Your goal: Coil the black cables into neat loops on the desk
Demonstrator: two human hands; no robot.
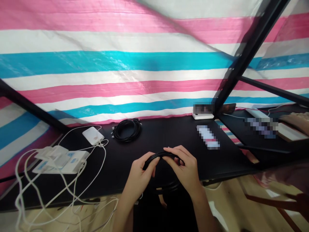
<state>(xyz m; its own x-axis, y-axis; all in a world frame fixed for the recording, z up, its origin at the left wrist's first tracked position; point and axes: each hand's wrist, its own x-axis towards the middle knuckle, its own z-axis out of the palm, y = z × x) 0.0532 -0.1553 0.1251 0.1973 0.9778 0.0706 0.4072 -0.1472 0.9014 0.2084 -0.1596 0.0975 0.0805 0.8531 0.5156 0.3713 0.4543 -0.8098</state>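
Both my hands hold a loop of black cable (161, 155) just above the near edge of a black table (169, 135). My left hand (142, 172) grips the left side of the loop, fingers curled round it. My right hand (183, 167) pinches the right side, fingers closed over the top. The lower part of the loop hangs between my wrists against the dark below the table. Another coiled black cable (127, 130) lies on the table farther back, apart from my hands.
A white power bank (93, 135) and white chargers on a power strip (59, 158) with tangled white cords lie at the left. A small white box (202, 115) sits at the back. A striped pink, white and blue tarp (120, 64) and black frame bars (248, 51) stand behind.
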